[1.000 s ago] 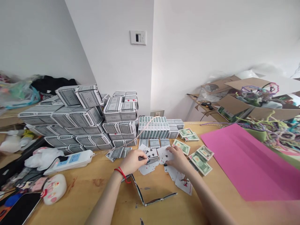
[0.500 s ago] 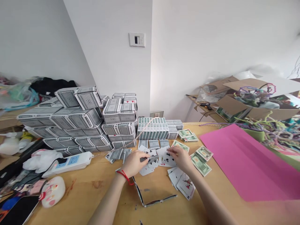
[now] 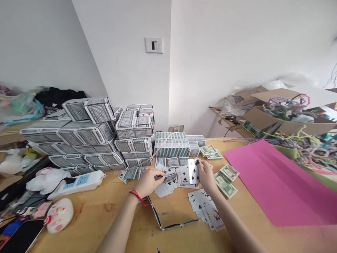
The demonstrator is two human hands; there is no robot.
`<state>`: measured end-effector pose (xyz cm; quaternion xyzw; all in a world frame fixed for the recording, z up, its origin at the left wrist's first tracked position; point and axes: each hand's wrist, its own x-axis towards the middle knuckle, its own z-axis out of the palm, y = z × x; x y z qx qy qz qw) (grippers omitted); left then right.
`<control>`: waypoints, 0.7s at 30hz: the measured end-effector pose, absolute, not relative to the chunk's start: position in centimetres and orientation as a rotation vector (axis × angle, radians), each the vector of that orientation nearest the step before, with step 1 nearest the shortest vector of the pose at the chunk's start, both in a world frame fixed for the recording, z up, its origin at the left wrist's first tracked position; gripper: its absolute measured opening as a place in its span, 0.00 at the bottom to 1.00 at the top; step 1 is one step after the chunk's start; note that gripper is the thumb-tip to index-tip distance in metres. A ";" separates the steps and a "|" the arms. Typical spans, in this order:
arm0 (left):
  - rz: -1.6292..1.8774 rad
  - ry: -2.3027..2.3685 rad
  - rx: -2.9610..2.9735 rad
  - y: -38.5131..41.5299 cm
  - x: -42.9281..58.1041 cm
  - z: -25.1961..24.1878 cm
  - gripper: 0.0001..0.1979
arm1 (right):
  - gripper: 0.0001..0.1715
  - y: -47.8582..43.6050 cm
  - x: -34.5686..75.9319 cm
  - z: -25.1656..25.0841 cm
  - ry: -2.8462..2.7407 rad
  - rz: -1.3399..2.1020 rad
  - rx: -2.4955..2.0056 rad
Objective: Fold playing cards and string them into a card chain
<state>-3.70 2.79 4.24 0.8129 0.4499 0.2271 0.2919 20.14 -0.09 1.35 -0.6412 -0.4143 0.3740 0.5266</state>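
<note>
My left hand (image 3: 151,182), with a red string at the wrist, pinches a playing card (image 3: 170,177) seen nearly edge-on above a pile of loose face-up cards (image 3: 163,190). In my right hand (image 3: 206,175) is another playing card (image 3: 193,171), held up with its spade face showing. Behind it lie more face-up cards (image 3: 183,174). A fanned pile of cards (image 3: 206,209) sits beside my right forearm. Below my left hand stands a thin folded strip (image 3: 179,224) on its edge, bent at corners.
Blocks folded from cards (image 3: 86,131) are stacked high at the left. Green-striped packs (image 3: 171,144) stand against the wall, with green card decks (image 3: 225,184) to the right. A pink sheet (image 3: 279,186), a power strip (image 3: 79,183) and a box of yarn (image 3: 292,112) are around.
My right hand has lifted a card off the face-up cards and turned its face into view. The pile by my right forearm is spread wider. My left hand has shifted slightly left.
</note>
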 end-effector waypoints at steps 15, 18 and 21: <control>0.641 1.127 1.978 3.7 -5.6 4.4 0.09 | 0.12 0.0 19.9 0.6 -1.284 1.110 -1.316; 0.637 1.108 1.959 3.8 -5.8 4.4 0.09 | 0.14 -0.2 19.6 0.4 -1.440 0.973 -1.393; 0.640 1.103 1.959 3.8 -5.8 4.3 0.09 | 0.14 -0.3 19.5 0.5 -1.538 0.875 -1.413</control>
